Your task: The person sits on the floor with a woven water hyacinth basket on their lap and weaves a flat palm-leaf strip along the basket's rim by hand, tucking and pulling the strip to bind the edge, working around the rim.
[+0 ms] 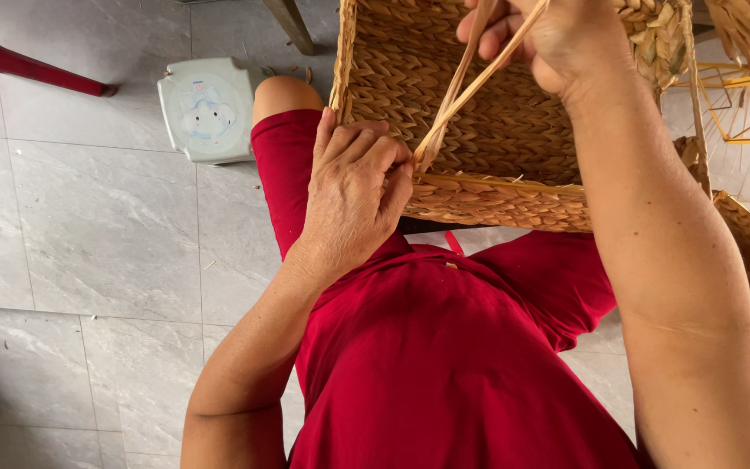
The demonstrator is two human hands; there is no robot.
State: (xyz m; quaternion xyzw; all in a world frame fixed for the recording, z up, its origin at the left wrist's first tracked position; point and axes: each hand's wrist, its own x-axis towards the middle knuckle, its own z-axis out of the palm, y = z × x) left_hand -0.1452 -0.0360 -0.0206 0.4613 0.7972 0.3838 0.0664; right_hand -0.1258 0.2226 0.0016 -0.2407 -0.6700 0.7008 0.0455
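Most of the woven straw basket (496, 113), upper centre of frame on your lap, looks finished. Your left hand (353, 195) pinches its lower rim closed; your right hand (557, 35) grips loose straw strands (462, 91) taut, still unwoven.

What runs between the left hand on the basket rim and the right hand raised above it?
In the head view, pale straw strands stretch taut from the left hand up to the right hand, crossing the woven basket.
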